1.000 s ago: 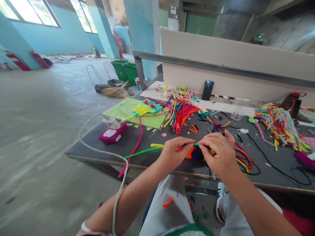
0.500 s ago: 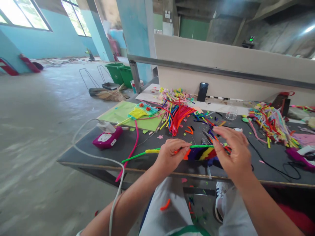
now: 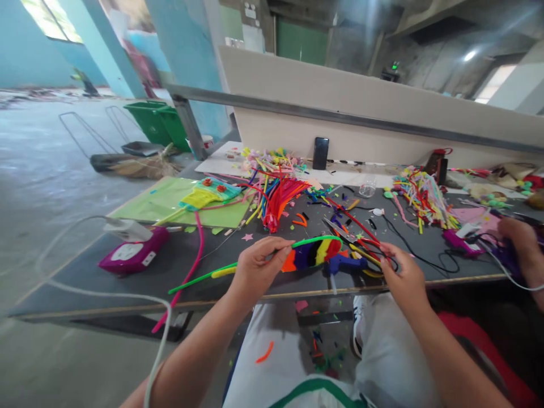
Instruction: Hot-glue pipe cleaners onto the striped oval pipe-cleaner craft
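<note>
My left hand [image 3: 262, 262] is closed in a pinch on a green pipe cleaner [image 3: 317, 240] and the near end of a striped pipe-cleaner piece [image 3: 308, 255] in orange, blue, black, yellow and red. The green pipe cleaner runs along the piece's upper edge and bends down at its right end. A yellow pipe cleaner [image 3: 223, 272] sticks out left of the hand. My right hand [image 3: 402, 275] has its fingers closed at the handles of the scissors [image 3: 338, 229], whose blades point up and left. Just beneath them lies a blue glue gun [image 3: 346, 264].
Bundles of pipe cleaners [image 3: 276, 207] and scraps cover the table's back. On the left are a purple power socket [image 3: 134, 252] with a white cable and a green sheet [image 3: 140, 207]. A phone [image 3: 321, 153] leans behind. Another person's hand [image 3: 525, 252] is at the far right.
My right hand has let go of the green pipe cleaner's end and moved right and down to the scissors handles. My left hand keeps its pinch. The view has swung right.
</note>
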A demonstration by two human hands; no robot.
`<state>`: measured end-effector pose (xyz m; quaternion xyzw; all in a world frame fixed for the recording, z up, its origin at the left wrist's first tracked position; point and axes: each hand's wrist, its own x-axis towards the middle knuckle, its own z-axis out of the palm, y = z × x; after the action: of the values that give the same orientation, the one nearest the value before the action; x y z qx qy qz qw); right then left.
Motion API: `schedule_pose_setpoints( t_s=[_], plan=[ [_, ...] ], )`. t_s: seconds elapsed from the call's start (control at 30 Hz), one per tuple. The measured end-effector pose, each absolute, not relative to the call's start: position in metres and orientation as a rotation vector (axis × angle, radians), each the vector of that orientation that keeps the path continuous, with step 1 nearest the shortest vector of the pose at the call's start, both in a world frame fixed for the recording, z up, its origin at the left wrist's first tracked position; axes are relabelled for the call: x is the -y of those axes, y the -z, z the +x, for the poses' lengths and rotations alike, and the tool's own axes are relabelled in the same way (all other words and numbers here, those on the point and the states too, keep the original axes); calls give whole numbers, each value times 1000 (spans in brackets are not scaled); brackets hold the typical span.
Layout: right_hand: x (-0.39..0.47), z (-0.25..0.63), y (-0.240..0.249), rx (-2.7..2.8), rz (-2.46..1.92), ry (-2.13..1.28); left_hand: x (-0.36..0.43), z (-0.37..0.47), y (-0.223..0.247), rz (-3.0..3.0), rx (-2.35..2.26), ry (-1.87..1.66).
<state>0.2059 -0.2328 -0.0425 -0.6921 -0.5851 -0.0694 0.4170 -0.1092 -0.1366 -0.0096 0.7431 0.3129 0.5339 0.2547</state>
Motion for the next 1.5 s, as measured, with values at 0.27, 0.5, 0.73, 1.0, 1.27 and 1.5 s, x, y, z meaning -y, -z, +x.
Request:
schedule_pose_setpoints(
  t_s=[0.27,0.5,0.73,1.0,1.27,1.5],
  plan=[
    [234,159,20,1724,-1386,306,138,-107,11,2068,-875,-1498],
    [204,90,-24,1943,-1206,410,141,-107,9,2077,-856,-1471],
    [195,77,-23,1992,-1286,470,142,-108,10,2083,-856,-1469],
    [194,77,-23,2009,-1292,523,145,-109,19,2172,-772,-1589],
    [194,79,-25,2032,-1280,494,142,-113,29,2429,-651,-1638],
    [204,126,-16,1722,-1350,451,138,-115,29,2462,-670,-1644]
  ],
)
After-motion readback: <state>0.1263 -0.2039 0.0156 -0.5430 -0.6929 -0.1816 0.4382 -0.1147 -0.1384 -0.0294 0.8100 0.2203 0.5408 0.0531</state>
